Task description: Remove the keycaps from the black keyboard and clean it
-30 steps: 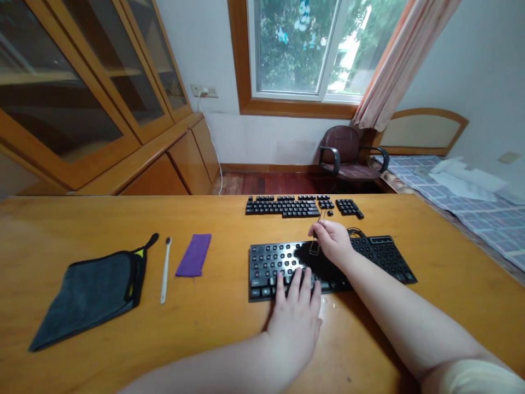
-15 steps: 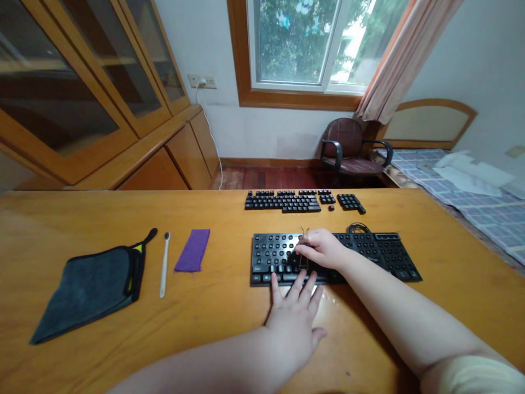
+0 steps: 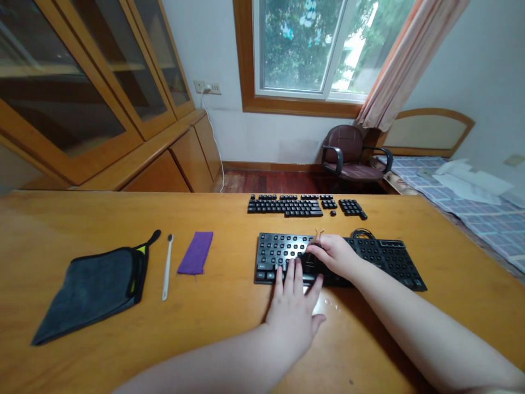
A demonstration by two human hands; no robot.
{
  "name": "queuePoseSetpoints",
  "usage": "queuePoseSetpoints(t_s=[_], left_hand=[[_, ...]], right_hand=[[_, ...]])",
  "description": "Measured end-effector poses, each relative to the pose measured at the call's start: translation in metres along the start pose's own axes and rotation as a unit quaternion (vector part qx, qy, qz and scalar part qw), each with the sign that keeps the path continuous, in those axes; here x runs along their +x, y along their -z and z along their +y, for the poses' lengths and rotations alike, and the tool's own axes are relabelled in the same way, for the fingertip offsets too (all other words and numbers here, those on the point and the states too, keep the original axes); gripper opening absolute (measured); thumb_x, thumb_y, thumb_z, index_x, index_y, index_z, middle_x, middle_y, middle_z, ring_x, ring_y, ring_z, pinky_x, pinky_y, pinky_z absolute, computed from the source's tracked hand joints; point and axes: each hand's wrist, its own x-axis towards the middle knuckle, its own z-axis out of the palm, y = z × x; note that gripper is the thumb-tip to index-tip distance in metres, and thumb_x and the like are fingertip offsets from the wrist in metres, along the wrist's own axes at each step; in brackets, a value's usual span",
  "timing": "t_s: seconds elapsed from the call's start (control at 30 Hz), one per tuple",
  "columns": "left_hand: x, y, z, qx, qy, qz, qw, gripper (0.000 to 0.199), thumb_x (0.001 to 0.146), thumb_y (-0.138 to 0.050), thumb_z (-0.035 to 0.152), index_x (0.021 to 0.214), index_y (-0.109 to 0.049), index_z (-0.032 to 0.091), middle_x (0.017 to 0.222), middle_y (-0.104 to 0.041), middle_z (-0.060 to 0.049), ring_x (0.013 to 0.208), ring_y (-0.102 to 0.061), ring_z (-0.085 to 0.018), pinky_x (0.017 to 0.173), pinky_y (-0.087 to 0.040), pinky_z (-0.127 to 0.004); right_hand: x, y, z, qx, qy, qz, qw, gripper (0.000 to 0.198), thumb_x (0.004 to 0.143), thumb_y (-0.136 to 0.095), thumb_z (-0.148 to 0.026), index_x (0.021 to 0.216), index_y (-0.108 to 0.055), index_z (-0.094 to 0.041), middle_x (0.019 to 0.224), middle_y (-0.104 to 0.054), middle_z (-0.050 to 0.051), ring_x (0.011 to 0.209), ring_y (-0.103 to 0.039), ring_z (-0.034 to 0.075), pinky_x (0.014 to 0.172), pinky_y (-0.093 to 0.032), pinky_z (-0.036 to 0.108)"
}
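A black keyboard (image 3: pixel 266 249) lies on the wooden table, most of its key caps off and only bare stems showing. A few caps still sit along its front left rows. My left hand (image 3: pixel 292 314) is open and palm down, its fingertips resting on the front edge of the keyboard. Over the middle of the board, my right hand (image 3: pixel 334 254) is closed around a wire keycap puller (image 3: pixel 319 235). The puller's thin prongs stick up above the fingers; its lower part is partly hidden and close to the keys.
Removed key caps (image 3: pixel 303 208) lie in rows at the table's far edge. Left are a purple cloth (image 3: pixel 196 253), a white toothbrush (image 3: pixel 167 271) and a grey cloth pouch (image 3: pixel 94 287). Small water drops (image 3: pixel 332 303) dot the table (image 3: pixel 229 339). A coiled cable (image 3: pixel 363 233) sits behind the keyboard.
My right hand and the puller have shifted slightly right along the keyboard. The left hand's fingers reach a little further onto its keys. The whole view has shifted slightly.
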Motion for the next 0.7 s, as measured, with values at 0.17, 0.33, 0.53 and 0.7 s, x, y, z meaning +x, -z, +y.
queuePoseSetpoints(t_s=[0.17, 0.33, 0.53, 0.7], left_hand=[[0.003, -0.008, -0.004, 0.008, 0.004, -0.021, 1.0, 0.065, 0.08, -0.045, 0.06, 0.137, -0.036, 0.031, 0.146, -0.03, -0.016, 0.137, -0.013, -0.038, 0.105, -0.01, -0.062], [0.002, -0.011, -0.003, 0.013, 0.004, -0.027, 1.0, 0.067, 0.079, -0.047, 0.06, 0.138, -0.035, 0.031, 0.146, -0.03, -0.017, 0.137, -0.01, -0.039, 0.104, -0.009, -0.063], [0.004, -0.008, -0.008, -0.005, 0.003, -0.027, 1.0, 0.064, 0.08, -0.045, 0.059, 0.136, -0.039, 0.028, 0.149, -0.024, -0.015, 0.138, -0.007, -0.036, 0.106, -0.008, -0.061], [0.006, 0.001, -0.011, -0.032, -0.006, -0.052, 0.998, 0.057, 0.084, -0.04, 0.056, 0.134, -0.042, 0.027, 0.149, -0.024, -0.014, 0.139, -0.011, -0.032, 0.108, -0.01, -0.057]], right_hand=[[-0.011, -0.017, 0.006, 0.03, -0.006, 0.02, 0.999, 0.029, 0.091, -0.045, -0.036, 0.079, -0.065, -0.018, 0.069, -0.067, 0.005, 0.064, -0.062, 0.016, 0.062, -0.046, 0.026], [-0.009, -0.023, 0.01, 0.073, 0.089, -0.019, 0.993, 0.032, 0.091, -0.046, -0.038, 0.077, -0.066, -0.018, 0.072, -0.068, 0.005, 0.068, -0.062, 0.015, 0.066, -0.047, 0.026], [-0.008, -0.02, 0.01, 0.035, 0.209, -0.056, 0.976, 0.024, 0.087, -0.054, -0.038, 0.079, -0.068, -0.02, 0.074, -0.066, 0.005, 0.069, -0.06, 0.014, 0.064, -0.046, 0.026], [-0.012, -0.023, 0.012, -0.073, 0.277, -0.027, 0.958, 0.023, 0.089, -0.051, -0.036, 0.083, -0.066, -0.018, 0.075, -0.068, 0.007, 0.074, -0.061, 0.016, 0.07, -0.045, 0.03]])
